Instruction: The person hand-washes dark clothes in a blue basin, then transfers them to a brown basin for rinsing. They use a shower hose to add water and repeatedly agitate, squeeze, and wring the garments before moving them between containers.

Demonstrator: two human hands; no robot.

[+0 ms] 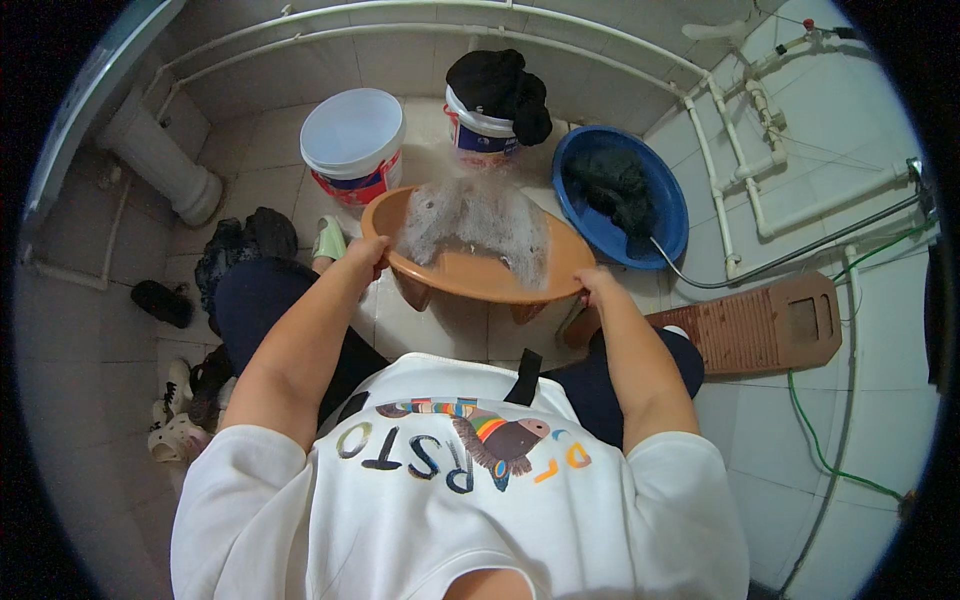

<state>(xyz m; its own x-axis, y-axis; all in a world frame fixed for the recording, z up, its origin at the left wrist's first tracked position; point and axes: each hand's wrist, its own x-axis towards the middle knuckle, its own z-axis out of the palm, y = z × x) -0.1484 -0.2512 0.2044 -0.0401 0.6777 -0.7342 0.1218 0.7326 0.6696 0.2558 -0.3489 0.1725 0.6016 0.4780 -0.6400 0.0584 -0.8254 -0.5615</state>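
Observation:
An orange plastic basin [470,278] holding foamy, soapy water [478,222] is tilted away from me above the tiled floor. My left hand [368,252] grips its left rim. My right hand [592,285] grips its right rim. Both forearms reach forward over my knees in dark trousers.
Beyond the basin stand a white bucket [352,135] with a lid, a second bucket [480,135] heaped with black cloth, and a blue basin [665,195] with dark laundry and a hose. A brown washboard [755,325] lies at right. Dark clothes [245,240] and sandals [175,435] lie at left.

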